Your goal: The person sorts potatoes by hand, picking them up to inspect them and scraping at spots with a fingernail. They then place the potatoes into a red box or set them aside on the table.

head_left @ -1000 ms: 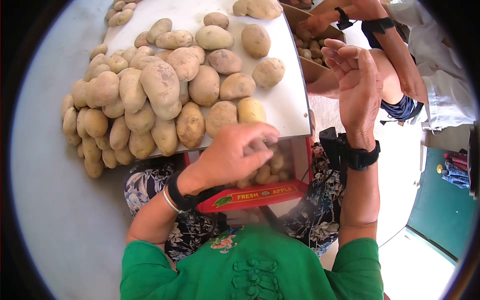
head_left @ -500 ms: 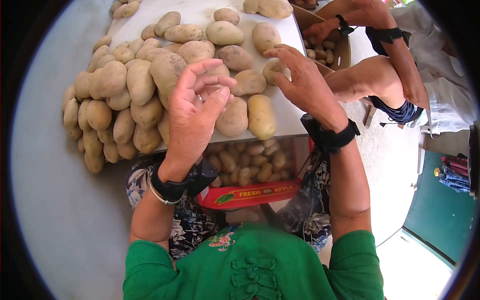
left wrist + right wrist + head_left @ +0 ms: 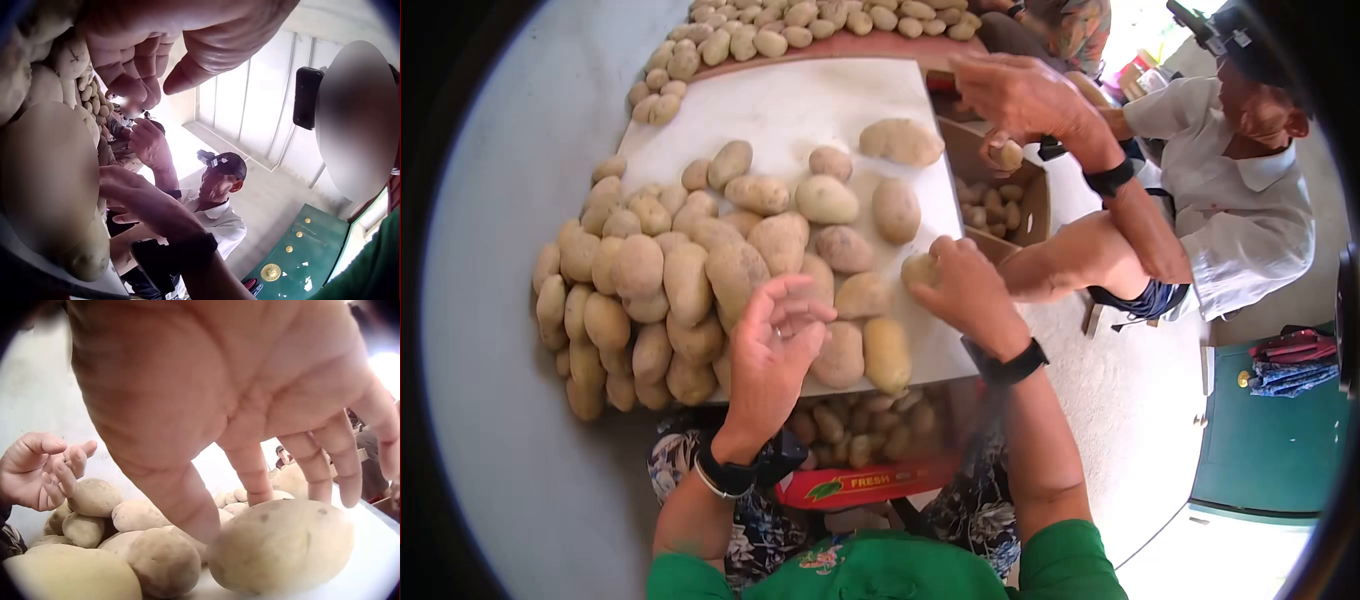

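My right hand [image 3: 970, 295] is at a potato [image 3: 281, 547] near the table's right edge. In the right wrist view the thumb [image 3: 200, 512] meets its left end, and the fingers come down behind it; the potato rests on the white top. Palm turned inward and fingers loosely bent, my left hand [image 3: 770, 360] hovers by the front of the potato pile [image 3: 640, 280], holding nothing. A yellower potato [image 3: 887, 355] lies between my hands, beside a brownish potato [image 3: 838, 355] close to the left fingertips.
Below the table edge, between my knees, stands a red box [image 3: 870, 485] with small potatoes inside. Another person [image 3: 1250, 190] sits at the right by a cardboard box [image 3: 1035, 205] of potatoes. More potatoes [image 3: 800, 20] line the far end of the white table [image 3: 800, 95].
My right hand has come from the right, off the table, over to the potato at the edge. The left hand rose from above the red box to the pile. The head view has tilted up.
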`<control>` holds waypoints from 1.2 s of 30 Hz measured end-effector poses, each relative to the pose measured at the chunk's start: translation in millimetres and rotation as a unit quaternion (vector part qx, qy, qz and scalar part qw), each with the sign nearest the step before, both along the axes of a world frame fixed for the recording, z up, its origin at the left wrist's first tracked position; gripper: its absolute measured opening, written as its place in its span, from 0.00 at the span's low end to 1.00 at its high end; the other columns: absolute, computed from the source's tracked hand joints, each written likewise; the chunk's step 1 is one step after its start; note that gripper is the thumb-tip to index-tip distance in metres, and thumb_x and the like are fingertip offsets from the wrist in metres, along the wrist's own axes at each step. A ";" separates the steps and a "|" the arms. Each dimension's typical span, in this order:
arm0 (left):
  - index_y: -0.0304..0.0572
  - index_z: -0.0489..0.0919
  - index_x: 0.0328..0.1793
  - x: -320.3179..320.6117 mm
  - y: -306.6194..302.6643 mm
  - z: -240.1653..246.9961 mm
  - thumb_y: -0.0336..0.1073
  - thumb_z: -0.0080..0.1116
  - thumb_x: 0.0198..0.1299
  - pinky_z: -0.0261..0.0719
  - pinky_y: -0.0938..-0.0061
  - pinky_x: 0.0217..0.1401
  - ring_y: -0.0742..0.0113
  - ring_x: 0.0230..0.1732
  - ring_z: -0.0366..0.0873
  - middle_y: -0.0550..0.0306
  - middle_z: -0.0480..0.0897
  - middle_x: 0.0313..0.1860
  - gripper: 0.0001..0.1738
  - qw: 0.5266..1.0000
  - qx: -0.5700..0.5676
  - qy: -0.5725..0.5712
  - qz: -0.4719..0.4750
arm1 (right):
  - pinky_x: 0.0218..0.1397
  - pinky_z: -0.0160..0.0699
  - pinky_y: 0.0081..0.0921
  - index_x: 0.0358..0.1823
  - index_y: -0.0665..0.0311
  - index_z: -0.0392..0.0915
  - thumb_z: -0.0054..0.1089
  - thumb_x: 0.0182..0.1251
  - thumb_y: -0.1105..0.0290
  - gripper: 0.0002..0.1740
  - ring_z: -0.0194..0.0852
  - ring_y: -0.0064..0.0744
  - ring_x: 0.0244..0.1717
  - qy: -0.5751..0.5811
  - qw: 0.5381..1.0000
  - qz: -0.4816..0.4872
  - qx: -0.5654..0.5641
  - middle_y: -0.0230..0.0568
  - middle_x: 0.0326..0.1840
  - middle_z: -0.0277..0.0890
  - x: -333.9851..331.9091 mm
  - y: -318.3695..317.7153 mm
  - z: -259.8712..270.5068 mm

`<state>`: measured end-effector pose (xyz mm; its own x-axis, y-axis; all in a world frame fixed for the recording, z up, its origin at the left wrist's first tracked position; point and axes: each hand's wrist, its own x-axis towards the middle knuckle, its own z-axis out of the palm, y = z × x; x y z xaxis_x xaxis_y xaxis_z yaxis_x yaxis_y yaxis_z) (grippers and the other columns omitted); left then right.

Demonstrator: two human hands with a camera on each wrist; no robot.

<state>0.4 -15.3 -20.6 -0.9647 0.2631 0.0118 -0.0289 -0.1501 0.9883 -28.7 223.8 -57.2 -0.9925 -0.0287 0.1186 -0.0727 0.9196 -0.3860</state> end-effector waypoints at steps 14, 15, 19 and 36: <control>0.35 0.66 0.61 0.4 3.8 -1.5 0.22 0.52 0.59 0.74 0.76 0.53 0.73 0.48 0.75 0.53 0.78 0.45 0.22 1.000 0.012 0.004 -0.017 | 0.47 0.72 0.44 0.52 0.62 0.68 0.61 0.49 0.68 0.25 0.72 0.54 0.45 -0.061 0.997 0.042 -0.032 0.53 0.40 0.72 12.9 -0.1 0.4; 0.35 0.66 0.61 0.1 5.1 -1.9 0.22 0.52 0.59 0.74 0.76 0.53 0.73 0.47 0.75 0.54 0.78 0.45 0.22 1.000 0.019 0.009 -0.020 | 0.47 0.72 0.44 0.52 0.62 0.68 0.61 0.49 0.68 0.25 0.72 0.54 0.45 -0.066 0.996 0.043 -0.032 0.53 0.40 0.72 18.8 4.2 0.5; 0.35 0.66 0.60 0.4 9.7 0.5 0.22 0.52 0.59 0.73 0.77 0.52 0.74 0.47 0.75 0.54 0.78 0.44 0.22 0.999 0.014 0.019 -0.027 | 0.48 0.72 0.46 0.49 0.62 0.67 0.60 0.47 0.74 0.24 0.71 0.57 0.46 -0.081 0.994 0.049 -0.047 0.54 0.39 0.71 31.8 16.2 8.2; 0.35 0.65 0.60 -4.6 11.6 -21.1 0.20 0.55 0.55 0.75 0.79 0.48 0.75 0.43 0.75 0.53 0.77 0.44 0.26 0.999 0.002 0.005 -0.031 | 0.47 0.73 0.39 0.55 0.61 0.70 0.62 0.52 0.63 0.27 0.74 0.54 0.44 -0.029 0.960 0.035 -0.275 0.53 0.41 0.76 84.7 56.7 44.9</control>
